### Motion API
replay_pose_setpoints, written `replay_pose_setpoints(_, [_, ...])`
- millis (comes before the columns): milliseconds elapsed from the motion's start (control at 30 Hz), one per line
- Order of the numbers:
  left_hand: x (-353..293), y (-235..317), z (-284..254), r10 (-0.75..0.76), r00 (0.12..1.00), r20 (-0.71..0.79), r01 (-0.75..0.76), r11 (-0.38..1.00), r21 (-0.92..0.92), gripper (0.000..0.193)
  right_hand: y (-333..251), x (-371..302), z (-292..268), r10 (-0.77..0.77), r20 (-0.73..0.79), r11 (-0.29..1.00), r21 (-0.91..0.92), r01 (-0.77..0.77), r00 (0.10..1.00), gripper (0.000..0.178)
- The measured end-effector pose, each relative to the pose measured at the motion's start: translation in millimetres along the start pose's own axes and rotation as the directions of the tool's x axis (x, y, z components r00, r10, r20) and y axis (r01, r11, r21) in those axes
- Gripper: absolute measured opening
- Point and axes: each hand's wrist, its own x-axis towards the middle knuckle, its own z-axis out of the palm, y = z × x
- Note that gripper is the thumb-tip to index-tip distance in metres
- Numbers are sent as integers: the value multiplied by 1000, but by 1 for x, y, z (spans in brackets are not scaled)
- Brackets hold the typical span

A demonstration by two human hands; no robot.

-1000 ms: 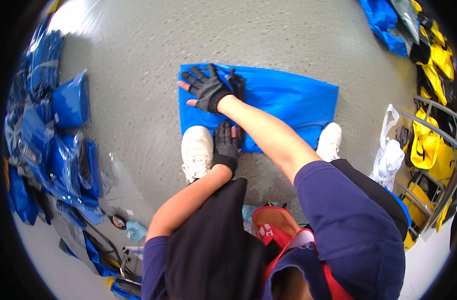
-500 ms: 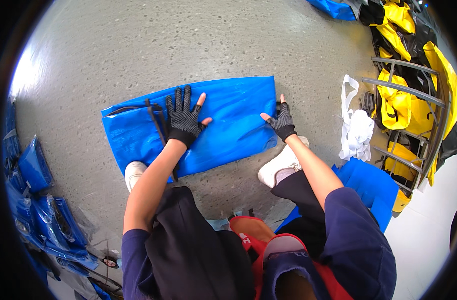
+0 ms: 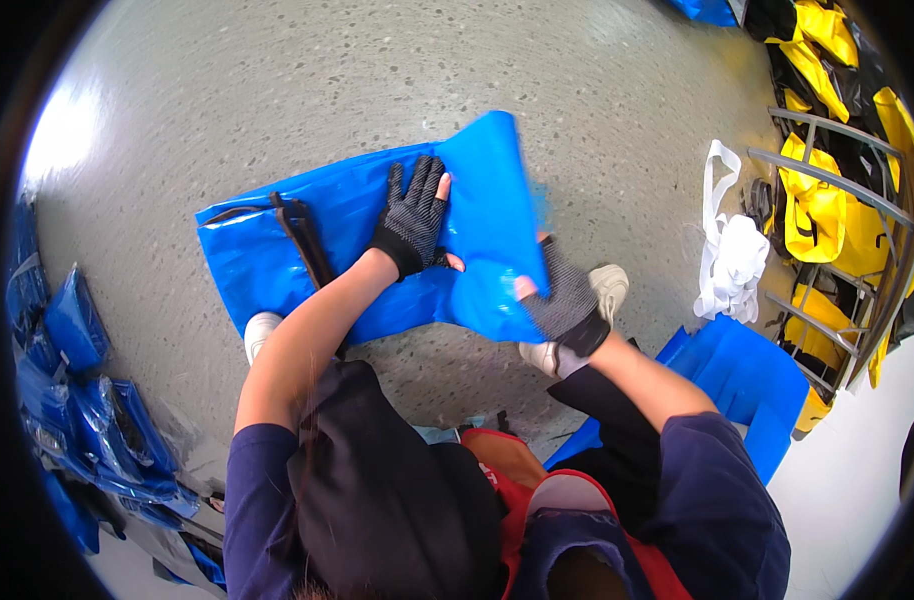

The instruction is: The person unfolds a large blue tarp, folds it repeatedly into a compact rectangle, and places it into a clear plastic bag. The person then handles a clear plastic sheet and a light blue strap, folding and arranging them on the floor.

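A folded blue plastic bag (image 3: 357, 290) with dark straps (image 3: 302, 240) lies on the floor in front of me. Pressed flat on its middle is my left hand (image 3: 415, 215), fingers stretched out, in a dark fingertip-cut glove. The bag's right end is raised and bent upward. My right hand (image 3: 567, 305), gloved alike and slightly blurred, grips that end with the thumb on top; its other fingers are partly hidden behind the plastic. My white shoes (image 3: 607, 290) stand at either side of the bag.
Wrapped blue packages (image 3: 77, 320) are piled along the left. White strapping (image 3: 732, 265) lies at the right, beside a grey metal rack (image 3: 837, 180) with yellow bags (image 3: 815, 215). More folded blue plastic (image 3: 742, 385) lies by my right leg.
My right hand has closed on the bag's right end and lifted it up and inward. My left hand has slid rightward across the bag to its middle.
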Motion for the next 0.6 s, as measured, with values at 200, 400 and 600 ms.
replay_pose_setpoints(200, [-22, -37, -24, -171, 937, 306, 227, 961, -158, 61, -107, 27, 121, 55, 235, 897, -439, 56, 970, 89])
replay_pose_setpoints(400, [-100, -40, -112, 136, 972, 192, -167, 974, 156, 46, -102, 37, 137, 268, 258, 860, -497, -111, 928, 89])
replay_pose_setpoints(600, [-93, -53, -88, -55, 984, -170, 83, 983, 164, 55, -81, 40, 227, -78, 76, 943, -317, 99, 994, 56])
